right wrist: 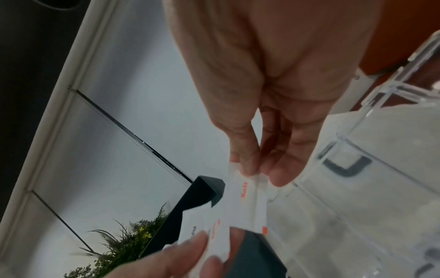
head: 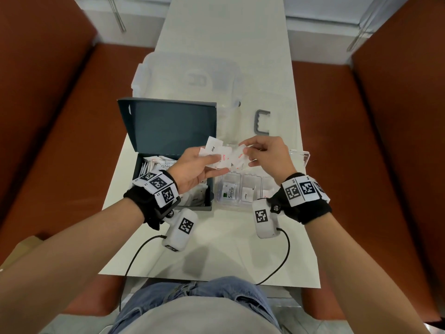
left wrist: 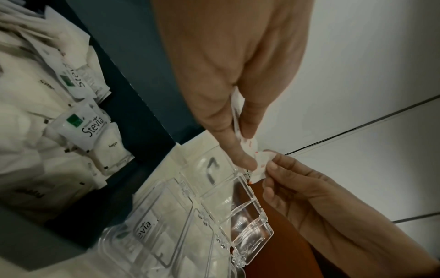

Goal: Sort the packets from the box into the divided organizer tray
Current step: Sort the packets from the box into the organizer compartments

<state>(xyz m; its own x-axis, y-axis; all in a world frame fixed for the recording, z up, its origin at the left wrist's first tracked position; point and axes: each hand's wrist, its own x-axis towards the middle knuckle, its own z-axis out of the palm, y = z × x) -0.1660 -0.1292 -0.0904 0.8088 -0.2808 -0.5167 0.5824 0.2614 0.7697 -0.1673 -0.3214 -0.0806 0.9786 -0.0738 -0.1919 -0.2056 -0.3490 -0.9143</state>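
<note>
An open dark blue box (head: 209,189) at left holds several white packets, a Stevia packet (left wrist: 83,127) among them. My left hand (head: 212,162) grips a fan of white packets (head: 216,147) above the gap between box and tray. My right hand (head: 248,153) pinches a red-lettered salt packet (right wrist: 240,191) at the fan's right end. Below lies the clear divided organizer tray (head: 240,203), with a Stevia packet (head: 230,191), a pepper packet (head: 248,194) and a red-lettered packet in separate compartments. The tray's lid (left wrist: 252,237) stands open.
A clear plastic bin (head: 190,78) and a clear lid with a grey handle (head: 262,121) lie behind the box and tray. Orange-brown benches (head: 361,165) flank the narrow white table (head: 216,256). Black wrist-camera cables (head: 286,256) trail over its near part.
</note>
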